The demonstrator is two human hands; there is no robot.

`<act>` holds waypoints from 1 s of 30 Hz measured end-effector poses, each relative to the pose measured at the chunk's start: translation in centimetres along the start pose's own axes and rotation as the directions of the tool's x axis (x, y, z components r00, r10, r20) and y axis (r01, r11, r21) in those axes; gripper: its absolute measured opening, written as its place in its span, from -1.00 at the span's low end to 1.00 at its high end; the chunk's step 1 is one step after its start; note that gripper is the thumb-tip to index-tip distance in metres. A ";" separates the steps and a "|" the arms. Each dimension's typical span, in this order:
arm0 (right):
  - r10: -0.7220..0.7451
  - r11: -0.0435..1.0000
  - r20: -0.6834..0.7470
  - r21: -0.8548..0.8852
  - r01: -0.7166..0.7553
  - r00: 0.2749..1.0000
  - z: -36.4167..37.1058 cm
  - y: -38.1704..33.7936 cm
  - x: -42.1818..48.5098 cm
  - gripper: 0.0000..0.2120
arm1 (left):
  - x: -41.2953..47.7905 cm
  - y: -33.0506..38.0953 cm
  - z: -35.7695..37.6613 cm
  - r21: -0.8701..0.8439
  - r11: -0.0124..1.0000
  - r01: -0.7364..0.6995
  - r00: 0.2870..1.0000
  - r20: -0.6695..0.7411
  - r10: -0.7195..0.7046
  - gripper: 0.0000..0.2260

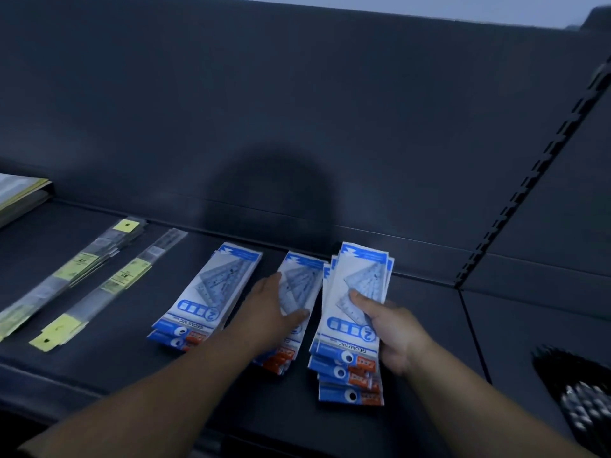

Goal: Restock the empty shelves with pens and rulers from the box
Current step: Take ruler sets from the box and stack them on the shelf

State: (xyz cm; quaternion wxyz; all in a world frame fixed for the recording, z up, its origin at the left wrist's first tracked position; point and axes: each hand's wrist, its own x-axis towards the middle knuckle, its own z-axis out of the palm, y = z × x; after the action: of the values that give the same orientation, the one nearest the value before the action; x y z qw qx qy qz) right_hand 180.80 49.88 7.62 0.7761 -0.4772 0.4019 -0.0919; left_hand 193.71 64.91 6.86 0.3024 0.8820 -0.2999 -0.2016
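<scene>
Three stacks of blue-and-white geometric ruler-set packs are at the dark shelf (413, 312). The left stack (211, 292) lies alone on it. My left hand (274, 312) rests flat on the middle stack (301, 276), fingers straight. My right hand (390, 328) grips the fanned right stack (357, 325) from its right side, thumb on top of the packs. Two groups of long clear-sleeved rulers with yellow labels lie further left, the far rulers (82, 262) and the near rulers (112, 285). No box or pens show.
The dark back panel (297, 110) rises behind the shelf. A slotted upright (529, 180) divides this bay from the one on the right. Yellow-edged flat packs (20, 193) sit at the far left. A black mesh object (582, 395) is at the lower right.
</scene>
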 end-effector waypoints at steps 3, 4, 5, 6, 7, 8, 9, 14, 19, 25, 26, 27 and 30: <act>-0.046 0.999 -0.011 -0.006 0.046 0.999 -0.4 -0.4 -0.2 -0.69 | -0.3 0.3 1.0 0.002 1.000 -0.006 1.000 -0.011 0.006 -0.24; -0.061 0.998 -0.013 -0.006 0.061 0.998 -0.6 -0.6 -0.3 -0.68 | -0.4 0.5 1.3 -0.009 1.000 -0.012 1.000 -0.019 0.012 -0.24; -0.068 0.998 -0.011 -0.001 0.068 0.998 -0.9 -0.8 -0.5 -0.68 | -0.5 0.8 1.6 -0.026 1.000 -0.017 1.000 -0.020 0.017 -0.24; -0.064 0.998 -0.004 0.006 0.064 0.998 -1.2 -1.0 -0.7 -0.69 | -0.6 1.0 1.8 -0.041 0.999 -0.021 1.000 -0.023 0.020 -0.25; -0.054 0.998 0.006 0.014 0.054 0.999 -1.5 -1.1 -0.9 -0.72 | -0.7 1.1 2.0 -0.051 0.998 -0.022 0.999 -0.024 0.021 -0.25; -0.046 0.999 0.014 0.023 0.045 0.999 -1.9 -1.3 -1.2 -0.74 | -0.8 1.2 2.2 -0.056 0.998 -0.027 0.999 -0.027 0.025 -0.26; -0.041 0.999 0.022 0.035 0.040 0.999 -2.3 -1.4 -1.4 -0.74 | -0.9 1.4 2.2 -0.054 0.998 -0.023 1.000 -0.021 0.022 -0.28; -0.028 0.992 0.044 0.125 0.023 0.999 -3.5 -1.4 -2.0 -0.70 | -1.3 3.0 1.5 -0.087 0.989 -0.118 0.960 -0.265 0.091 -0.53; -0.024 0.977 0.072 0.214 0.008 0.997 -3.4 -1.1 -2.2 -0.56 | -3.4 7.5 2.0 -0.491 0.871 -0.011 0.995 0.081 0.058 -0.77; -0.039 0.978 0.097 0.206 0.018 0.994 -4.5 -1.5 -2.5 -0.67 | -2.8 7.2 1.8 -0.695 0.698 0.174 0.983 0.161 -0.085 -0.86; -0.032 0.980 0.092 0.200 0.013 0.995 -4.6 -1.5 -2.5 -0.66 | -2.7 7.1 1.6 -0.724 0.662 0.193 0.980 0.170 -0.099 -0.86; -0.025 0.980 0.087 0.199 0.007 0.996 -4.7 -1.4 -2.5 -0.64 | -2.6 7.1 1.4 -0.756 0.618 0.214 0.976 0.183 -0.114 -0.85; -0.009 0.975 0.057 0.221 -0.004 0.998 -4.6 -0.9 -2.3 -0.59 | -2.6 6.9 1.5 -0.795 0.559 0.238 0.971 0.188 -0.146 -0.84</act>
State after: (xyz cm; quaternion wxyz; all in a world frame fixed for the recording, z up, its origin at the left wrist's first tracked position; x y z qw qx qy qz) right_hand 176.18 47.54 8.59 0.8356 -0.3909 0.3658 -0.1232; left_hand 188.20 61.59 10.76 0.6325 0.6618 -0.0914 -0.3919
